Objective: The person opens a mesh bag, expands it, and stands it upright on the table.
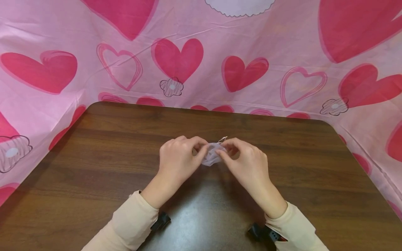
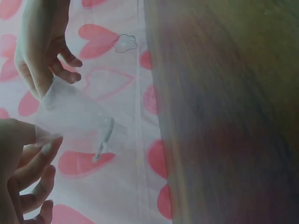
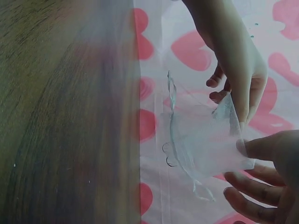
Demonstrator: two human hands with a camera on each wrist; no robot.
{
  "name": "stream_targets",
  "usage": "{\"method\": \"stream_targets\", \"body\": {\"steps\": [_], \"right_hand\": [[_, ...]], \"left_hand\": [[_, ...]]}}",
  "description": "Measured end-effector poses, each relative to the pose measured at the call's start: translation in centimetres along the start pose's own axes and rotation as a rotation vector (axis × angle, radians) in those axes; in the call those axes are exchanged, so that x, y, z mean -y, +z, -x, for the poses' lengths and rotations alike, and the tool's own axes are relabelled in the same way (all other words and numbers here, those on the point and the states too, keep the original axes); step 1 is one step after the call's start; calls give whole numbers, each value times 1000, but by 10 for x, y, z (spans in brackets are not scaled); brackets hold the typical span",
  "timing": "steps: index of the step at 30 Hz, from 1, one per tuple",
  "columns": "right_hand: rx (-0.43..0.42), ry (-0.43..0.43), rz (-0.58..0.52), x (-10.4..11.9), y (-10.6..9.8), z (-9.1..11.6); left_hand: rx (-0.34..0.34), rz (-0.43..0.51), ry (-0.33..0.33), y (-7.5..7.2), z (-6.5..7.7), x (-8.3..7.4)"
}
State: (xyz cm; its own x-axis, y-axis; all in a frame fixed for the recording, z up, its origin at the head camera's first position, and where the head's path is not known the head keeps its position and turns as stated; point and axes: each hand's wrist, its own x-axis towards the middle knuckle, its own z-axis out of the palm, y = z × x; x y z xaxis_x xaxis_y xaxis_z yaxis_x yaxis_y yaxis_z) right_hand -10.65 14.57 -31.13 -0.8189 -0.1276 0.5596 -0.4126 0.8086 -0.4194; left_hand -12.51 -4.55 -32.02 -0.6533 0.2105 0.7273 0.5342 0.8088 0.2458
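A small sheer white drawstring pouch (image 1: 211,158) hangs between both hands above the table. My left hand (image 1: 179,157) pinches one corner of it between thumb and forefinger, and my right hand (image 1: 250,161) pinches the opposite corner the same way. Seen from the left wrist, the pouch (image 2: 77,112) is stretched between the two pinches, mouth end down. The right wrist view shows its thin cord (image 3: 174,112) threaded along the gathered edge, with loops sticking out at both ends. Through the mesh (image 3: 205,140) the backdrop's hearts show faintly; no contents can be made out.
Beneath the hands lies a dark brown wooden table (image 1: 125,150) with rounded far corners. A pink cloth (image 1: 213,31) printed with hearts hangs behind it and along both sides. Black wrist devices (image 1: 161,221) are strapped under both cream sleeves (image 1: 132,219).
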Motion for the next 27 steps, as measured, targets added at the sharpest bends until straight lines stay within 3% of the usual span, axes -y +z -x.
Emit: {"method": "stream_targets", "body": {"steps": [12,27], "right_hand": [[51,62,-7,3,0,1],[-1,9,0,1,2,0]], "left_hand": [[-70,34,-50,-3,-3,-1],[19,4,-75,-2,-2,0]]}}
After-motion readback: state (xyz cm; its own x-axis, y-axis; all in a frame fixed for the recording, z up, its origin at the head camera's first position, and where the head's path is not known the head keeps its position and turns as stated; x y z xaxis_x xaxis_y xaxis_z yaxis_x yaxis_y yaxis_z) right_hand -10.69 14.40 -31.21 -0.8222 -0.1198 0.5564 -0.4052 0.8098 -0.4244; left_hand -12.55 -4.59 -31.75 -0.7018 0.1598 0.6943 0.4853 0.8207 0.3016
